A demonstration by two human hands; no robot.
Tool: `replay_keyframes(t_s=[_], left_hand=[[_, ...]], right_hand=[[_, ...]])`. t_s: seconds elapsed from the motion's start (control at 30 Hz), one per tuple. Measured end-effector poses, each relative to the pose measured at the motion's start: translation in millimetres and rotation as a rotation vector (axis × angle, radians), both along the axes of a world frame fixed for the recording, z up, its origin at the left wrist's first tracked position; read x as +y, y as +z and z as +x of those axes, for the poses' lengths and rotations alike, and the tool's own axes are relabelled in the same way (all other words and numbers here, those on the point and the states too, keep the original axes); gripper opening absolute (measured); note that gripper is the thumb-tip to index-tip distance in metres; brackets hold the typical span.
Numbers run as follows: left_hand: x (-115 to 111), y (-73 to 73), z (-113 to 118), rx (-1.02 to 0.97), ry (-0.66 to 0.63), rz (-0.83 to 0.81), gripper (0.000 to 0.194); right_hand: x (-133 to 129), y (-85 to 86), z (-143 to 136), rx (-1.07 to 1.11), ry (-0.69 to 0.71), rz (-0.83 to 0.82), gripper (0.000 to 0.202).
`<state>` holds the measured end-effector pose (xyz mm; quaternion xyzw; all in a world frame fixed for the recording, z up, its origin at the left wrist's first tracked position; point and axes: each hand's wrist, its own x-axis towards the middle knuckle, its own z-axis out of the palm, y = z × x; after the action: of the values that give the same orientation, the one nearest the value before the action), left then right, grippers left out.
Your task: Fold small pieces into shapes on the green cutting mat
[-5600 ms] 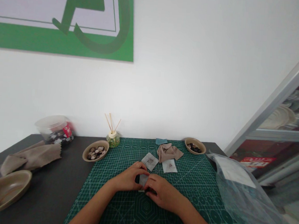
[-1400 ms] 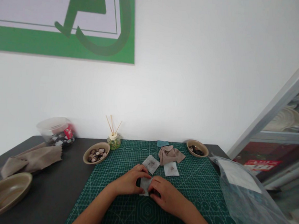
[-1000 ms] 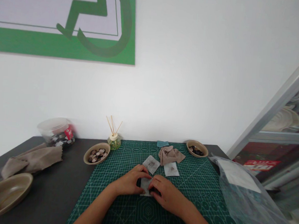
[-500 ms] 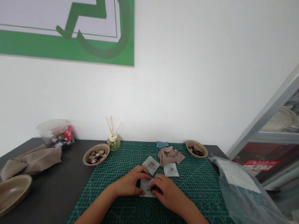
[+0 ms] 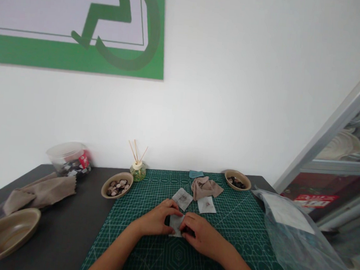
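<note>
Pale grey, a small fabric square (image 5: 176, 224) lies on the green cutting mat (image 5: 241, 223), pinched between both hands: the left hand (image 5: 157, 219) grips its left edge, the right hand (image 5: 199, 233) closes on its right edge. Two similar squares (image 5: 182, 198) lie just beyond.

The mat (image 5: 241, 223) is dark green with a pale grid and rings. The table (image 5: 67, 226) is black. The small cloth square (image 5: 176, 224) is pale grey. 2 bowls (image 5: 116, 185) are tan. The crumpled cloth (image 5: 205, 187) is beige. The wall sign (image 5: 74, 56) is green and lilac-white.
</note>
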<state>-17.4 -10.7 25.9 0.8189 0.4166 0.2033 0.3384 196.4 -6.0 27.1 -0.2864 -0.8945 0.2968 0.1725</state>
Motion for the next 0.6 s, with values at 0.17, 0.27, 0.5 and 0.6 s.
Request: replay_keyframes(t_s=[0.17,0.27,0.5,0.6], left_hand=[[-0.1,-1.1,0.1,0.003,0.011,0.008,0.052],[0.0,-1.4,-0.1,0.003,0.003,0.004,0.054],[-0.2,-0.9,-0.1,0.003,0.006,-0.001,0.052],[-0.6,0.7,0.5,0.005,0.006,-0.002,0.052]], right_hand=[[0.8,-0.3,0.4,0.010,-0.052,0.009,0.020],[0.7,0.2,1.2,0.004,-0.006,-0.008,0.020],[0.7,0.3,0.8,0.007,-0.040,0.024,0.021],[0.4,0.4,0.6,-0.010,0.001,0.009,0.020]])
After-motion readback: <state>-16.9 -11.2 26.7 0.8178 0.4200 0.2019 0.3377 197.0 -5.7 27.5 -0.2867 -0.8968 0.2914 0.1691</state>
